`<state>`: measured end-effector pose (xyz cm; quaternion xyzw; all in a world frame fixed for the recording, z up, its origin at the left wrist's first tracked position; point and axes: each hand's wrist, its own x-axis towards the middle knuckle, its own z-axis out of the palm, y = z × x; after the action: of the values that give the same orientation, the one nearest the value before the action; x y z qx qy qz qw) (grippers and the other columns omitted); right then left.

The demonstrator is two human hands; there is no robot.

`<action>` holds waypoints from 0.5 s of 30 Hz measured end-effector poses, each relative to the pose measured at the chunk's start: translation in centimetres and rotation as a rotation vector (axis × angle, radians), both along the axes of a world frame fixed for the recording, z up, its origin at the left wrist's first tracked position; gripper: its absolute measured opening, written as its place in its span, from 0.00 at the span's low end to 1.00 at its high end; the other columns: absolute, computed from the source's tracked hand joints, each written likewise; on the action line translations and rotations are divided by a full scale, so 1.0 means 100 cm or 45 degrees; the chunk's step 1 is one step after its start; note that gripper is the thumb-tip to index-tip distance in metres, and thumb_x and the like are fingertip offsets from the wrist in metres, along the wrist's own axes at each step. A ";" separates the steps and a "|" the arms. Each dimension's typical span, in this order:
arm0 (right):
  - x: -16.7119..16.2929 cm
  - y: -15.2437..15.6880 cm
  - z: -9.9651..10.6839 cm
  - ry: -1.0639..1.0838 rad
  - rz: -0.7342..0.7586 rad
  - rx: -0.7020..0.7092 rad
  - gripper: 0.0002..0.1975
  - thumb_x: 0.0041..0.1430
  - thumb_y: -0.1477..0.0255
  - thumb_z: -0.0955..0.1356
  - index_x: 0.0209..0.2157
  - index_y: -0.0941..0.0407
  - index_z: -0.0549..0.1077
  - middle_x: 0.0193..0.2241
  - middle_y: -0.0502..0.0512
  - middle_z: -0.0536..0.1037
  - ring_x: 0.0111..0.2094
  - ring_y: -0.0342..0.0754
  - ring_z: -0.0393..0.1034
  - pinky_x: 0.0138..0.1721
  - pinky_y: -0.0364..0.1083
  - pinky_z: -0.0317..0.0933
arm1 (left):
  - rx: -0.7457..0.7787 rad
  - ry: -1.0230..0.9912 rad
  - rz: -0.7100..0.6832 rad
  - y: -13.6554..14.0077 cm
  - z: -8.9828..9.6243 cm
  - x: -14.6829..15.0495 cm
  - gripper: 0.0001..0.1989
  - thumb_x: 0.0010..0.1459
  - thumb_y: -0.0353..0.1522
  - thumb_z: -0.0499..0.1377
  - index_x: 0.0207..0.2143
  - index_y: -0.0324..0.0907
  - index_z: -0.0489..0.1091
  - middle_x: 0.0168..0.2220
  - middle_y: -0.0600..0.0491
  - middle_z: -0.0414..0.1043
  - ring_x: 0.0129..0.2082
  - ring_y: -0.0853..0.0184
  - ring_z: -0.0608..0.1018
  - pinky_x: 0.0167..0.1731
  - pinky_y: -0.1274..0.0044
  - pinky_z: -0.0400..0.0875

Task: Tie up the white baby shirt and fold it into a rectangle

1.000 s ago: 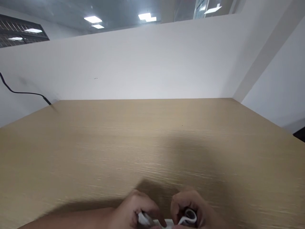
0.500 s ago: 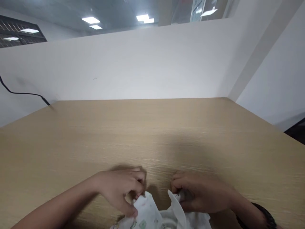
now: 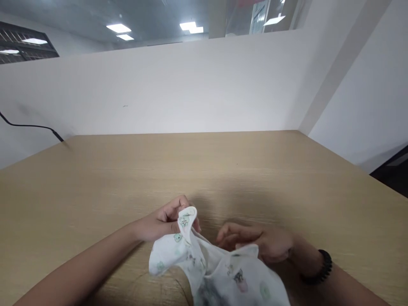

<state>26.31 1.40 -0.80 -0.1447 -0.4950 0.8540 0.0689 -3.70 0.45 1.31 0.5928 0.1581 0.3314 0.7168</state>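
Nearest, at the bottom edge, a small white garment (image 3: 219, 272) printed with little green and grey figures lies bunched over the near part of the wooden table (image 3: 95, 182), its lower part running out of the picture. The left hand (image 3: 162, 223) comes in from the near left and pinches an upper corner of the cloth between thumb and fingers, lifting that corner just above the tabletop. The right hand (image 3: 258, 242) comes in from the near right, palm down, its fingers loosely curled and pointing left over the garment's other upper edge; it touches the cloth, but whether it grips the fabric cannot be told. A black bead bracelet (image 3: 320, 267) circles the right wrist. The two hands are near one another, with the raised fold of cloth between them. Beyond them the tabletop stretches bare to a white partition wall (image 3: 191, 85). At the far left a black cable (image 3: 32, 126) runs along the wall down to the table's far corner.
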 end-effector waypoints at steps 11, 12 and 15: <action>-0.014 -0.008 -0.007 -0.070 0.084 0.033 0.18 0.50 0.62 0.78 0.32 0.62 0.77 0.24 0.48 0.73 0.22 0.36 0.64 0.26 0.34 0.62 | 0.060 -0.026 -0.190 0.003 0.008 -0.004 0.12 0.60 0.33 0.64 0.32 0.39 0.63 0.51 0.44 0.62 0.58 0.53 0.67 0.58 0.58 0.58; -0.013 -0.007 -0.005 0.003 -0.081 0.015 0.17 0.52 0.62 0.77 0.33 0.62 0.77 0.25 0.48 0.74 0.22 0.36 0.65 0.27 0.34 0.62 | 0.041 -0.004 -0.218 0.004 0.008 -0.005 0.11 0.61 0.36 0.63 0.34 0.39 0.65 0.53 0.43 0.61 0.59 0.51 0.65 0.57 0.58 0.59; -0.009 -0.001 0.000 0.189 -0.542 -0.109 0.16 0.57 0.59 0.74 0.38 0.58 0.77 0.31 0.51 0.77 0.29 0.39 0.71 0.33 0.37 0.66 | -0.037 0.025 -0.235 0.006 0.004 -0.009 0.17 0.62 0.44 0.60 0.46 0.41 0.68 0.58 0.41 0.59 0.60 0.49 0.64 0.56 0.60 0.59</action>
<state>25.44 1.27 -0.77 -0.1855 -0.4101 0.8488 0.2776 -4.60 1.08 1.74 0.5977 0.1147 0.2559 0.7511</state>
